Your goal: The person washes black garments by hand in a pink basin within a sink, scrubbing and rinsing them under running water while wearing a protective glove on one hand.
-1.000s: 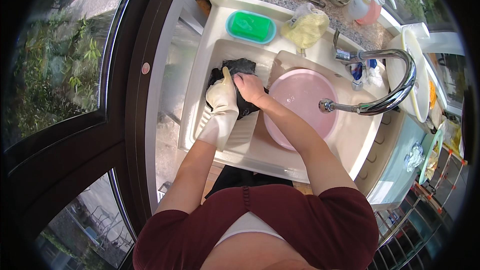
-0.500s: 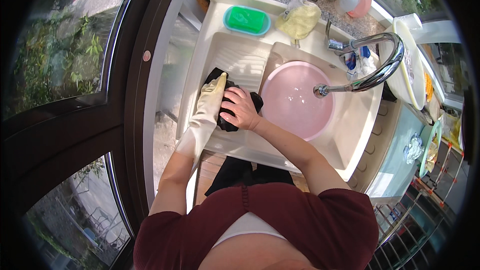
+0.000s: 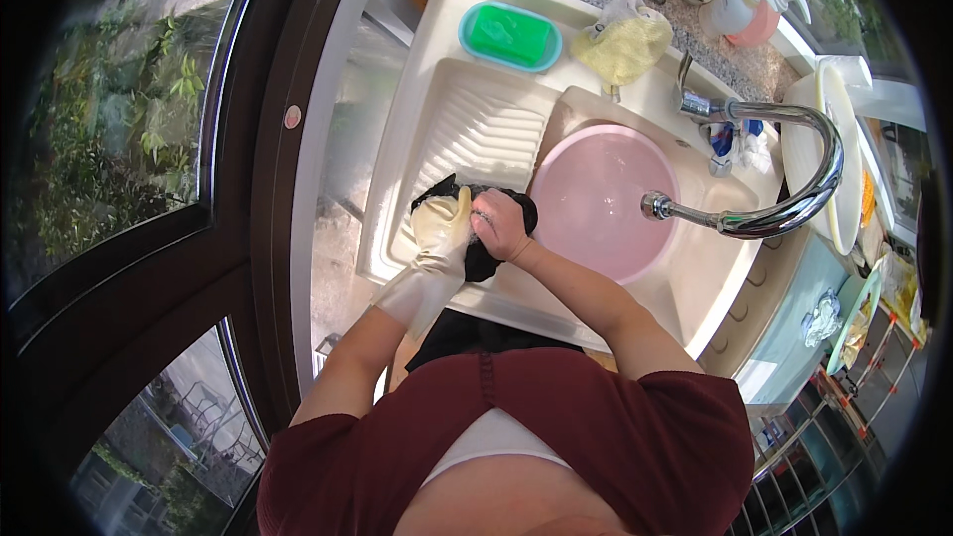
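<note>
Black cloth point(image 3: 483, 264) lies bunched low on the ridged washboard point(image 3: 486, 134), right hand point(image 3: 499, 224) grip curled closed on it, left hand point(image 3: 441, 226) grip indeterminable; weak glove traction could let it slip.

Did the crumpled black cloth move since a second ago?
Yes. The black cloth moved toward the person, away from the far end of the ridged cream washboard.

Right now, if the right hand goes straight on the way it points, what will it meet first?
Probably the gloved left hand, just beyond the right hand; whether the black cloth comes between them is unclear.
</note>
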### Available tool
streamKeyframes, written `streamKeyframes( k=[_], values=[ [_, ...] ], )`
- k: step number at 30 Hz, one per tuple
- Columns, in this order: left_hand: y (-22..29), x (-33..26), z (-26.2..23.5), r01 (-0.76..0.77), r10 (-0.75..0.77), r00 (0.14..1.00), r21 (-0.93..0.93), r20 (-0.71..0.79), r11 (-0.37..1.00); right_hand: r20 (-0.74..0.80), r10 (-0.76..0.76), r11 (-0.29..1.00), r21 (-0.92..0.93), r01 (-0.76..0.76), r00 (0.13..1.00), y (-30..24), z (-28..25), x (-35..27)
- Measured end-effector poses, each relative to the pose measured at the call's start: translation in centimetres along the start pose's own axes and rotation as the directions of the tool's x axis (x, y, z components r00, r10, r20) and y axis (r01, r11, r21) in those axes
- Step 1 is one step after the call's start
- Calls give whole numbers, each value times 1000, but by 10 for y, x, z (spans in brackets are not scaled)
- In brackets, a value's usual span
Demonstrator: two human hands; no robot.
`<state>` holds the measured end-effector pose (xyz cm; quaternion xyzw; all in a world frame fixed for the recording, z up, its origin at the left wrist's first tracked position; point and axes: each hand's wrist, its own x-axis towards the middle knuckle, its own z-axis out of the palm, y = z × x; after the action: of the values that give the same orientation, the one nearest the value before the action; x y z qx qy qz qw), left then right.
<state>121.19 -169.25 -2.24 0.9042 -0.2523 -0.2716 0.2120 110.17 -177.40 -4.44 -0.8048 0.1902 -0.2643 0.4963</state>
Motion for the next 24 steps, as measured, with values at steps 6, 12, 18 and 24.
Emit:
streamKeyframes(
  k=[6,12,18,24],
  values=[
    [36,21,-24,30,-69,990,301,121,953,99,169,985,30,-173,981,15,0,16],
    [85,35,-28,332,-382,916,305,120,893,-146,263,961,131,-245,954,53,-37,18],
    [54,31,-28,320,-340,939,238,49,917,-724,223,266,-598,-756,652,69,-161,-155],
    [56,16,-26,169,-190,979,225,72,960,-364,930,280,597,-751,57,96,-184,-246]
  ],
)
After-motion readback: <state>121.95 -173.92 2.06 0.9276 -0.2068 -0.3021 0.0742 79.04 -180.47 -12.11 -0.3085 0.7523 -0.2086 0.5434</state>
